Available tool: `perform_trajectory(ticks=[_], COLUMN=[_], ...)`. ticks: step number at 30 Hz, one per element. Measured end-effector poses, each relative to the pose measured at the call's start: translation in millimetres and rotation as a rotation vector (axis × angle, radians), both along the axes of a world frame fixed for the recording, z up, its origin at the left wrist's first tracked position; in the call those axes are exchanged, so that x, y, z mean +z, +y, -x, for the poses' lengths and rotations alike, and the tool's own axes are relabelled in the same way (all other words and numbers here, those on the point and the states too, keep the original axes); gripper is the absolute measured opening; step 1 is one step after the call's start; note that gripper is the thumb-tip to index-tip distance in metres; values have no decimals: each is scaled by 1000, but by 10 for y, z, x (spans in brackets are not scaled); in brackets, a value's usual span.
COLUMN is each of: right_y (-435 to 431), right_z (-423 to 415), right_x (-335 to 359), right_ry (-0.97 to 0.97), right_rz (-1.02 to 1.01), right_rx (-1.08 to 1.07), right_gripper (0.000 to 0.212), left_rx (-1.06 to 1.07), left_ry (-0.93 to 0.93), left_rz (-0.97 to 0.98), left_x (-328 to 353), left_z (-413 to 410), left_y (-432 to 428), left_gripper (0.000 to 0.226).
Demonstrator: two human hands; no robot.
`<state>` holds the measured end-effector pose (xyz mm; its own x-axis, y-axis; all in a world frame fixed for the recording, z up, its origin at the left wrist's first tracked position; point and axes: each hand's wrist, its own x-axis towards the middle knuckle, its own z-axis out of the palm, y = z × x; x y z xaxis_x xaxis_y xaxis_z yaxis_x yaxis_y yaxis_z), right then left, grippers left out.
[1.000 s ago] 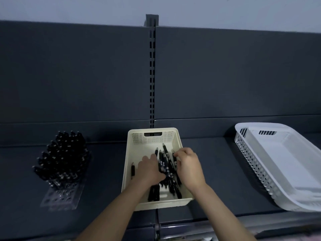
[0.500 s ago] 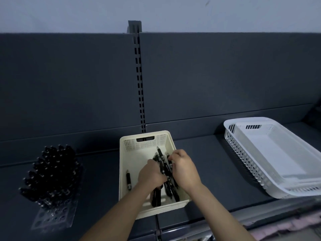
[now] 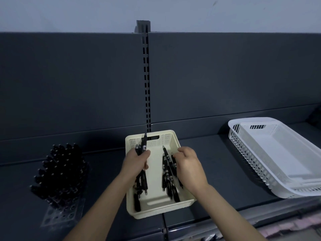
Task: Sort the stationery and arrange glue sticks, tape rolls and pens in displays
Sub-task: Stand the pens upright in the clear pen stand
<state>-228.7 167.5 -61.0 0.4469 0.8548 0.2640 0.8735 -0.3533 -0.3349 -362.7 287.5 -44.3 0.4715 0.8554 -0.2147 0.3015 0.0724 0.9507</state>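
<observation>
Though bunched together, slim black pens (image 3: pixel 166 173).

Shelf (image 3: pixel 217 171) bears basket (image 3: pixel 156 212), pen rack (image 3: pixel 60 173) — perhaps two trays (image 3: pixel 251 153).

No text, brand, number or sign legible from where I look. Small pale marks on slim black plastic pens (image 3: pixel 167 169) lying in cream perforated plastic basket (image 3: pixel 166 140): too small and blurred, I cannot read them.

Bare forearms (image 3: pixel 106 204); left hand (image 3: pixel 137 162), right hand (image 3: pixel 188 165).
</observation>
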Motion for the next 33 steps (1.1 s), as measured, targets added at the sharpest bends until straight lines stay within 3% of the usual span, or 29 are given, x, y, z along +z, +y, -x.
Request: perform_trajectory(ticks=[5, 9, 14, 20, 25, 30, 33], right_y=[113, 350, 537, 653, 638, 587, 581], right_z=[214, 289, 326, 274, 299, 331, 278], right_x=[80, 101, -151, -104, -41, 28, 102], right_ry=[14, -36, -117, -19, 204, 349, 408], right_rz=[192, 377, 578, 598, 567, 482, 440], right_rx=[134, 75, -2, -63, -117, -152, -121], right_gripper=[27, 40, 34, 31, 22, 27, 18], left_rx=[136, 205, 214, 198, 222, 227, 224], left_ry=[-155, -237, -267, -188, -219, -238, -244], left_rz=[101, 168, 121, 138, 194, 200, 179], left_x=[34, 35, 126, 74, 31, 17, 20], left_z=[185, 291, 412, 567, 587, 616, 623], left_y=[-47, -85, -94, -71, -87, -93, -106], left_gripper=[9, 8, 10, 6, 6, 5, 7])
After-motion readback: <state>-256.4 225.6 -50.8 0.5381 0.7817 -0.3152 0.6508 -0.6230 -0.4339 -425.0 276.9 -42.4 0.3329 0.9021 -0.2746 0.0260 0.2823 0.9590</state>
